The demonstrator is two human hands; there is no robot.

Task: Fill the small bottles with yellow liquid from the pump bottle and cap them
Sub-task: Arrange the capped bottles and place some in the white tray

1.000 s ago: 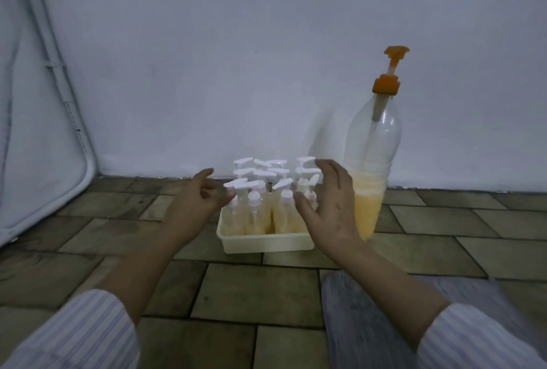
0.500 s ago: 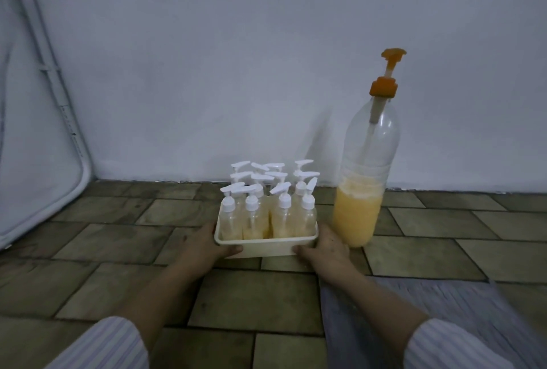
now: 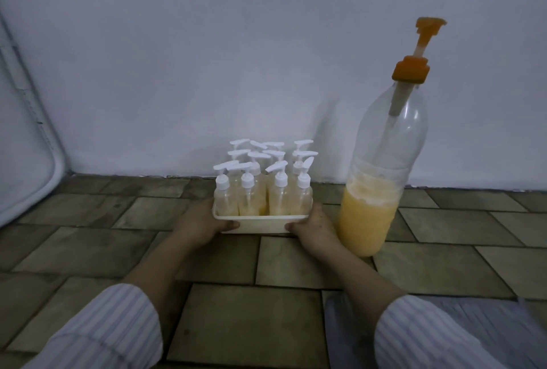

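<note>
The left hand has its grip closed on the left end of a small cream tray, thumb curled over the front rim and the other fingers hidden behind the side wall. Between the two grips, packed upright in the tray, stand the small bottles, each topped with a white pump cap; the front ones hold pale yellow liquid, though in this dim light it is hard to tell how full the back rows are. The right hand grips the tray's right end the same way, thumb on the front edge and fingers wrapped round the corner. The tray sits low on the tiled floor, near the white wall. Just beside the right grip, on its outer side, the tall clear pump bottle stands upright on the floor, yellow liquid filling its lower part, an orange pump on top. Striped sleeves cover both forearms nearest the camera.
</note>
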